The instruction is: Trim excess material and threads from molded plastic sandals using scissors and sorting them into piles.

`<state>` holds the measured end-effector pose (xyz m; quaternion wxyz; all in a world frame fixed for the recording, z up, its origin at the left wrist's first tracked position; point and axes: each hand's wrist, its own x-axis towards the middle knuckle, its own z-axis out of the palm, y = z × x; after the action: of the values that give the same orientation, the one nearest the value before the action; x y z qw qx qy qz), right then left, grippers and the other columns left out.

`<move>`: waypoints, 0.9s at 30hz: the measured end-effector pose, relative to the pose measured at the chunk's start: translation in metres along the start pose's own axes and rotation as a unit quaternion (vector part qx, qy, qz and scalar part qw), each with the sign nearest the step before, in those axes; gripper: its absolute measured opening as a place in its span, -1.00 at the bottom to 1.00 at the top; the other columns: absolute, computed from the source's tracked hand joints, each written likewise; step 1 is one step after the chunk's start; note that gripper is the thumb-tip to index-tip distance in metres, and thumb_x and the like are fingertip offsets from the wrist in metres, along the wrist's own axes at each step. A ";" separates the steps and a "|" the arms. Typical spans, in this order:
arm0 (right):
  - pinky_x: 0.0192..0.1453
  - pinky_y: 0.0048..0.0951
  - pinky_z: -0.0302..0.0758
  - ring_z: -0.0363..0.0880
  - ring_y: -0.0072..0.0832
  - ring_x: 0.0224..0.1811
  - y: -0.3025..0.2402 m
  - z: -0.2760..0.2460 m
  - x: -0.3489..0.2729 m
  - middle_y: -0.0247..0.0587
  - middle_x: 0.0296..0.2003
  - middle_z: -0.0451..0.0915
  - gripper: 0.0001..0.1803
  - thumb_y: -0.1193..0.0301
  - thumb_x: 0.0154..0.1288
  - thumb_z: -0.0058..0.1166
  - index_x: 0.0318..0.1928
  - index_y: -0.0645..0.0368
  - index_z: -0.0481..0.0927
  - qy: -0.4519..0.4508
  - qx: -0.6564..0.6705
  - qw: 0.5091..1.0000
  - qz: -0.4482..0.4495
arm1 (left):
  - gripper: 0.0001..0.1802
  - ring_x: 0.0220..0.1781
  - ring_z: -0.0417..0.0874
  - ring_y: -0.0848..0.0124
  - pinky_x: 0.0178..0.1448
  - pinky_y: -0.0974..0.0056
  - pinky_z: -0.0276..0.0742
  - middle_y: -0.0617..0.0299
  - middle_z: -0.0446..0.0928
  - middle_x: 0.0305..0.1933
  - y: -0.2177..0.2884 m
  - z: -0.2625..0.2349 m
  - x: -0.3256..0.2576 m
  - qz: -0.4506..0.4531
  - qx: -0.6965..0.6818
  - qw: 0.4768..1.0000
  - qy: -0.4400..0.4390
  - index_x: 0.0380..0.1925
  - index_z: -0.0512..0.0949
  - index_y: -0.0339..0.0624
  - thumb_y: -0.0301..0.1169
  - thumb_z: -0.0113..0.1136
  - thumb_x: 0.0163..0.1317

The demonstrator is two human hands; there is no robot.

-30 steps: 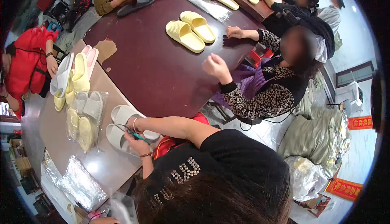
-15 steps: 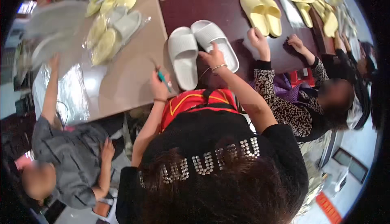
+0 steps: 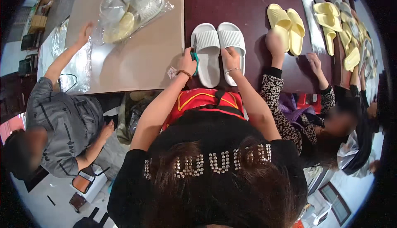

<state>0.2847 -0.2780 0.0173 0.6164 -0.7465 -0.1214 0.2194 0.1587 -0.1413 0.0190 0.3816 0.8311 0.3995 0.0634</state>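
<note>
A: Starting from the left, what do you have?

B: I see a co-worker in a grey shirt point(image 3: 62, 120) reaching one hand onto clear plastic bags point(image 3: 74, 66) at the far-left end of the surface point(image 3: 136, 62). Farther up lies a clear bag of pale slippers point(image 3: 128, 10).

A: And the hands I'm following?

B: The left hand point(image 3: 187, 64), with a beaded bracelet at the wrist, rests at the outer edge of the left slipper. Its fingers are clenched around a small teal tool point(image 3: 194, 59); I cannot tell what kind.

A: The slippers themselves?

B: A pair of white slide slippers point(image 3: 217, 48) lying side by side, touching, soles down on the dark part of the surface, just beyond the near edge. Each has a broad ribbed strap over the front and an open heel towards me.

A: Right hand?

B: The right hand point(image 3: 230, 58) lies on the heel of the right slipper, fingers laid flat and pressing down, not gripping anything.

A: Further right?

B: Another person's hand point(image 3: 275, 44) in a patterned sleeve touches a pair of yellow slippers point(image 3: 286, 26), with more yellow slippers point(image 3: 339, 25) along the far-right edge
</note>
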 end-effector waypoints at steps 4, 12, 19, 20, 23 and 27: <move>-0.42 -0.40 0.35 0.44 -0.42 -0.58 0.003 -0.003 0.004 -0.12 -0.62 0.49 -0.69 0.26 0.07 0.00 -0.39 0.31 0.45 -0.022 -0.016 1.000 -0.015 | -0.55 -0.30 0.50 -0.05 -0.23 -0.01 0.38 -0.14 0.49 -0.44 0.011 0.008 -0.006 -0.005 0.060 0.998 0.022 -0.09 0.26 -0.04 -0.46 0.01 -0.08; -0.47 -0.06 0.36 0.45 0.04 -0.53 -0.004 -0.009 -0.006 0.12 -0.60 0.47 -0.79 0.24 0.16 -0.14 -0.31 0.09 0.42 -0.019 -0.301 0.944 -0.137 | -0.55 -0.29 0.50 -0.05 -0.23 -0.01 0.39 -0.14 0.48 -0.39 0.022 -0.002 -0.002 -0.040 0.088 0.995 -0.031 -0.11 0.23 -0.05 -0.45 0.03 -0.08; -0.41 -0.03 0.35 0.47 0.01 -0.47 -0.015 0.002 -0.010 0.09 -0.55 0.50 -0.68 0.14 0.14 -0.12 -0.30 0.16 0.34 -0.015 -0.411 0.911 -0.035 | -0.51 -0.33 0.48 -0.09 -0.28 -0.01 0.36 -0.15 0.47 -0.41 0.018 0.000 0.002 -0.026 0.088 0.995 -0.040 -0.07 0.22 -0.06 -0.35 0.08 -0.07; -0.37 -0.02 0.35 0.48 0.03 -0.45 -0.016 0.004 -0.004 0.13 -0.55 0.49 -0.64 0.10 0.13 -0.15 -0.32 0.16 0.33 -0.018 -0.430 0.902 0.009 | -0.50 -0.33 0.49 -0.08 -0.27 0.00 0.37 -0.13 0.48 -0.42 0.020 -0.002 0.002 -0.023 0.086 0.995 -0.048 -0.07 0.23 -0.08 -0.34 0.11 -0.08; -0.42 -0.02 0.36 0.48 0.05 -0.51 -0.003 0.006 0.001 0.17 -0.59 0.48 -0.70 0.18 0.15 -0.18 -0.27 0.16 0.29 0.008 -0.418 0.907 -0.049 | -0.45 -0.36 0.52 -0.01 -0.27 0.05 0.40 -0.07 0.49 -0.44 0.016 -0.004 -0.004 0.002 0.046 0.997 -0.056 -0.06 0.25 -0.12 -0.33 0.18 -0.10; -0.43 0.01 0.34 0.46 0.07 -0.52 -0.007 -0.002 -0.001 0.19 -0.60 0.47 -0.72 0.23 0.15 -0.20 -0.30 0.21 0.28 0.026 -0.394 0.917 -0.054 | -0.47 -0.47 0.54 0.30 -0.39 0.28 0.44 0.08 0.50 -0.39 0.008 -0.019 -0.018 0.106 -0.029 0.993 0.045 -0.06 0.30 -0.19 -0.37 0.23 -0.09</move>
<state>0.2859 -0.2789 0.0249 0.2858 -0.9266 -0.2225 0.1008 0.1433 -0.1465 0.0410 0.3783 0.8535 0.3240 0.1529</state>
